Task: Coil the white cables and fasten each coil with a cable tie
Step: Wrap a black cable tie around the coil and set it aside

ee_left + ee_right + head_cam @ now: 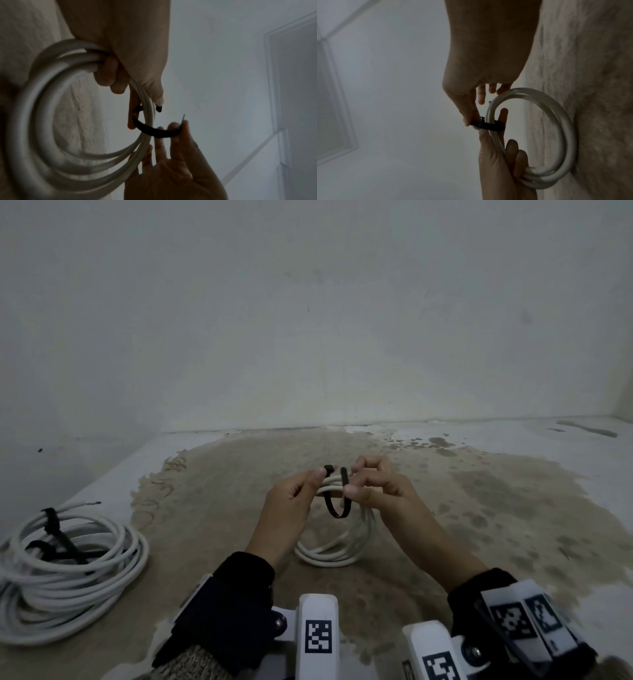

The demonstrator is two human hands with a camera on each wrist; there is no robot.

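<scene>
A small white cable coil (334, 553) stands upright on the worn surface, and my left hand (320, 479) grips its top strands. A black cable tie (337, 506) hangs in a U under those strands with both ends pointing up. The left thumb holds the tie's head end against the coil (34, 108). My right hand (349, 484) pinches the tie's tail between thumb and fingers. In the left wrist view the tie (154, 131) has its head and tail tip apart, not joined. In the right wrist view the tie (488, 125) wraps across the coil (565, 135).
A larger heap of coiled white cables (68, 570) with black ties lies at the left, near the surface's edge. A bare wall rises behind. The surface (479, 508) is stained brown, with peeling white paint towards the right.
</scene>
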